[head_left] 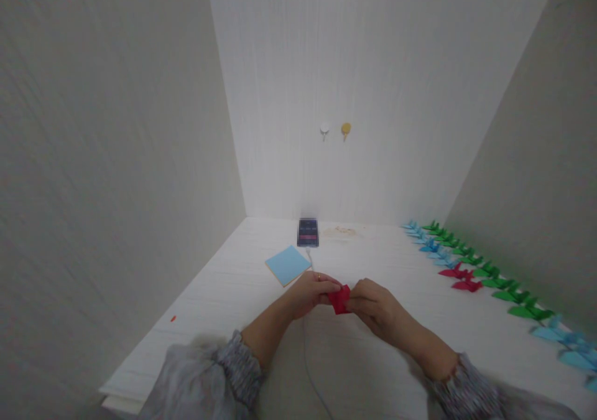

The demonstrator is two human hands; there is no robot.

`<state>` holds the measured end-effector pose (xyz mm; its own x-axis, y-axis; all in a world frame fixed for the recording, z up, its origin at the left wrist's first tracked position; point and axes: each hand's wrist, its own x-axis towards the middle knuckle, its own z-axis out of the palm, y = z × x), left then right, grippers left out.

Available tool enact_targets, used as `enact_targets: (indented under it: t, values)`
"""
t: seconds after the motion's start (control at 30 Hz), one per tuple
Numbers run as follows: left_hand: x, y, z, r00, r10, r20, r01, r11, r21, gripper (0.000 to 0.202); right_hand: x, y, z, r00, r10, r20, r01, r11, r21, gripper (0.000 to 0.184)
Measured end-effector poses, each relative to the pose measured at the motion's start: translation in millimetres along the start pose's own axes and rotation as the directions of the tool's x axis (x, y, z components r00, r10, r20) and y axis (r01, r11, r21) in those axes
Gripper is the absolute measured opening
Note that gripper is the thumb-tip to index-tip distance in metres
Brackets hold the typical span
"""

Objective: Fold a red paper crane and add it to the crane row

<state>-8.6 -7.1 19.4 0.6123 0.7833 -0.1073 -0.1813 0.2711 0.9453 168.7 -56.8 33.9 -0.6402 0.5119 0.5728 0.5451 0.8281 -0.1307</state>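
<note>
A small folded piece of red origami paper [341,300] is held between my two hands, above the white table. My left hand [308,294] pinches its left side, thumb on top, with a ring on one finger. On the right edge of the paper, the fingertips of my right hand [374,304] are closed. Part of the paper is hidden by the fingers. Just beyond my left hand lies a stack of light blue square paper [288,265], flat on the table.
A phone [308,232] with a white cable [311,370] stands near the back wall. Folded paper cranes line the right side: green [510,292], red [461,274] and blue [576,358]. Two hooks [346,129] are on the wall. A red scrap [173,318] lies left.
</note>
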Motion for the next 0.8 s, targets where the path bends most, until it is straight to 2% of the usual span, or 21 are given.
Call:
enact_targets:
  t: [0.17,0.3,0.43,0.57,0.8]
  values:
    - [-2,2,0.6,0.999,-0.015,0.045,0.015,1.000,-0.001,0.021,0,0,-2,0.998,0.055,-0.030,-0.050,0.988,0.149,0.018]
    - [-2,2,1.5,0.998,-0.016,0.056,0.014,0.999,0.043,0.021,0,1,-1,0.985,0.170,-0.022,-0.158,0.951,0.265,0.015]
    - [0,0,1.3,0.999,-0.016,0.029,0.013,0.993,0.116,0.026,1,2,3,0.955,0.295,-0.013,-0.267,0.883,0.385,0.010]
    - [0,0,1.8,0.999,-0.006,0.033,0.001,0.987,0.158,0.034,1,5,8,0.907,0.421,0.011,-0.373,0.791,0.485,0.012]
    - [-3,5,4.9,0.997,-0.005,0.072,-0.007,0.985,0.172,0.039,-1,14,15,0.896,0.438,0.069,-0.385,0.690,0.613,0.018]
